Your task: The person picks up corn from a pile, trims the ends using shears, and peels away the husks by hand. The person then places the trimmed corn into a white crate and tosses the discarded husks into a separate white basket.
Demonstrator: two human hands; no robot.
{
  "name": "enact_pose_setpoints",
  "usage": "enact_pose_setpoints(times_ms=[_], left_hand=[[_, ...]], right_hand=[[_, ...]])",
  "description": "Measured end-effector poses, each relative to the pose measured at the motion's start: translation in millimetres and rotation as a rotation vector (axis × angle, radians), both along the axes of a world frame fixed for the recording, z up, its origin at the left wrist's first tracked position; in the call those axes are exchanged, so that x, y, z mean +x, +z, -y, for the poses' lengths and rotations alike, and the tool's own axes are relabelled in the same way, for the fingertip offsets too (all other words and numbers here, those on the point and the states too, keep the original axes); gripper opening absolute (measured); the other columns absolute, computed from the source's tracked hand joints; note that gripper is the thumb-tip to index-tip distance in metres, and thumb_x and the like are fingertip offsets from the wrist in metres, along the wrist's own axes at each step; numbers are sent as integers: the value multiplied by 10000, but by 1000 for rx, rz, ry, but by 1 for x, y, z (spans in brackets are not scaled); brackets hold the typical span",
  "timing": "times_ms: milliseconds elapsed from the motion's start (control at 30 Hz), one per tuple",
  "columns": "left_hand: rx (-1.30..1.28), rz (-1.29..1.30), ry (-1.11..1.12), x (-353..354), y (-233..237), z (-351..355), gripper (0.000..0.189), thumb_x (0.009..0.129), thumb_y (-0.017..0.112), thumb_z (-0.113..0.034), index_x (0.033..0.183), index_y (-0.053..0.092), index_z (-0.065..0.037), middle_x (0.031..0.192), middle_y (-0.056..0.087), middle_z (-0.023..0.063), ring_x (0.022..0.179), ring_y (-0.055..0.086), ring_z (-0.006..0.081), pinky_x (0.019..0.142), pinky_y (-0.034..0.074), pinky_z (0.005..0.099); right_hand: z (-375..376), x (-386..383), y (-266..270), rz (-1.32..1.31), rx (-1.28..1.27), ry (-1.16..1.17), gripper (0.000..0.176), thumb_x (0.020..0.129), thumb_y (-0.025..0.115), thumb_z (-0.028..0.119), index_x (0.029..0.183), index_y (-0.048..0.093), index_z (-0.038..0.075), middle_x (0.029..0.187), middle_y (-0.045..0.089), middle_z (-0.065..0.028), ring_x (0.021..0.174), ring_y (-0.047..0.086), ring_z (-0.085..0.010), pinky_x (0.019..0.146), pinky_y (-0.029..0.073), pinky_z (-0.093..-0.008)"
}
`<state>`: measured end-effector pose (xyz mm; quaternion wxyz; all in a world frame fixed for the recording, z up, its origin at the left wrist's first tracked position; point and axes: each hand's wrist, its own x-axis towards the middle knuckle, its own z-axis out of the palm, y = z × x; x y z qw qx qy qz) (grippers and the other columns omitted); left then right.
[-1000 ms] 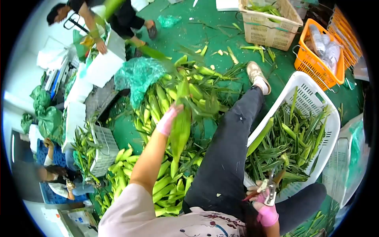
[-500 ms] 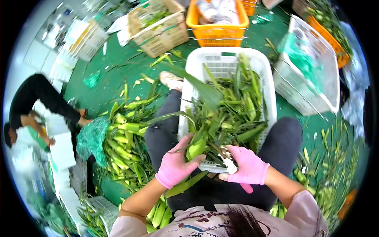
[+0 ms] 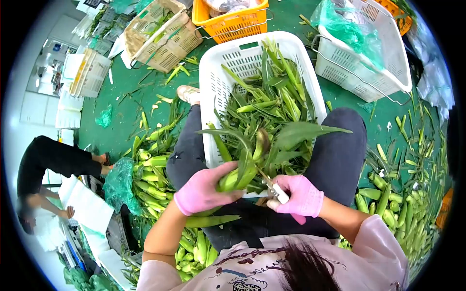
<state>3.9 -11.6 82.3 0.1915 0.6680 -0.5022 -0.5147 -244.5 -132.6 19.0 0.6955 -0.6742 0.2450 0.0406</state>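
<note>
In my pink-gloved left hand [image 3: 206, 190] is a green ear of corn [image 3: 239, 177], gripped around its husk. Its brown tip and long leaves point away from me, over the white crate [image 3: 212, 109]. My right hand [image 3: 300, 195], also pink-gloved, is closed on white-handled pruning shears [image 3: 280, 193]. The blades lie close beside the ear's upper part. Loose husk leaves and stalks [image 3: 262, 106] fill the crate, which stands between my knees. A detached-looking green leaf [image 3: 211, 221] shows below my left hand.
Corn ears are heaped on the left [image 3: 150, 186] and right [image 3: 407, 211]. A beige crate [image 3: 167, 46], an orange crate [image 3: 233, 26] and another white crate [image 3: 359, 68] stand beyond. At left a person [image 3: 43, 165] bends over by white boxes [image 3: 85, 203]. Trimmings litter the green floor [image 3: 131, 99].
The view has shifted, so the crates sit higher and further left. The ear in my left hand has turned, its tip now upward and right, with the shears' blades beside it.
</note>
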Motion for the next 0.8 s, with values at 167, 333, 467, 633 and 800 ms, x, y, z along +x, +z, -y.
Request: enact_pose_setpoints(times_ms=[167, 333, 467, 633, 800], left_hand=[[48, -460, 262, 35, -15, -13, 784, 741, 814, -302, 1369, 514, 57, 1194, 639, 80, 1072, 576, 152, 980, 459, 321], [328, -770, -90, 33, -53, -7, 817, 712, 837, -400, 1320, 548, 61, 1233, 635, 118, 1115, 595, 190, 1039, 435, 316], [384, -1001, 60, 21, -46, -6, 830, 725, 845, -457, 1302, 536, 53, 1207, 633, 130, 1020, 643, 219, 875, 555, 355], [-455, -829, 837, 31, -36, 4, 625, 902, 703, -493, 1278, 532, -23, 1133, 648, 142, 1042, 657, 276, 945, 541, 417], [-749, -977, 1467, 9, -42, 25, 394, 993, 625, -389, 1245, 542, -98, 1172, 649, 90, 1236, 591, 289, 1071, 483, 460]], right_hand=[[-3, -17, 15, 41, 606, 83, 380, 882, 745, 194, 1179, 586, 17, 852, 627, 2, 796, 577, -94, 770, 500, -293], [-6, 2, 7, 290, 265, 272, 592, 876, 764, 287, 1317, 479, 14, 968, 640, -52, 901, 599, -117, 848, 501, -307], [3, 5, 33, 39, 678, -54, 344, 872, 746, 202, 1093, 585, -6, 792, 634, -55, 616, 634, -141, 619, 531, -256], [-12, -17, 37, 282, 492, -129, 557, 795, 786, 134, 1272, 521, 24, 957, 622, -46, 842, 614, -134, 747, 518, -283], [-37, -15, 12, 156, 273, -118, 701, 836, 778, 226, 1394, 394, 43, 1125, 575, -80, 1021, 531, -196, 960, 444, -347]])
